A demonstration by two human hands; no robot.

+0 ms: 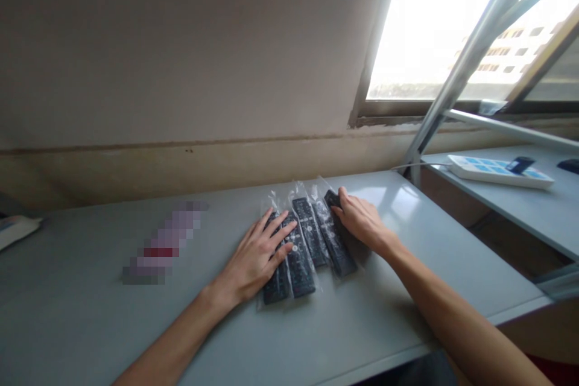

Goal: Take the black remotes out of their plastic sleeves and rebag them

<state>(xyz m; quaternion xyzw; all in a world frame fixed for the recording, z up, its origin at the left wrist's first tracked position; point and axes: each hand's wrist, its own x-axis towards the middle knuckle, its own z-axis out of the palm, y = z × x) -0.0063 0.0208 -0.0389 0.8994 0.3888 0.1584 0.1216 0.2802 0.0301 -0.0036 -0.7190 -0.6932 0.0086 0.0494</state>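
Several black remote controls in clear plastic sleeves lie side by side on the grey table [217,338], tilted slightly. My left hand [262,253] rests with spread fingers across the leftmost remote control [275,292] and the second remote control [302,274] beside it. Between the hands, a third remote control [309,229] sits a little farther back. At the right end of the row, my right hand [362,220] has its thumb and fingers closed around the far end of a remote control [340,253]. Part of that end is hidden by the fingers.
A pixelated purplish object [169,238] lies to the left. On a separate surface at right is a white and blue power strip [493,172] with a dark plug and a cable. A metal post [452,84] rises by the window. Behind the table stands a wall [203,60].
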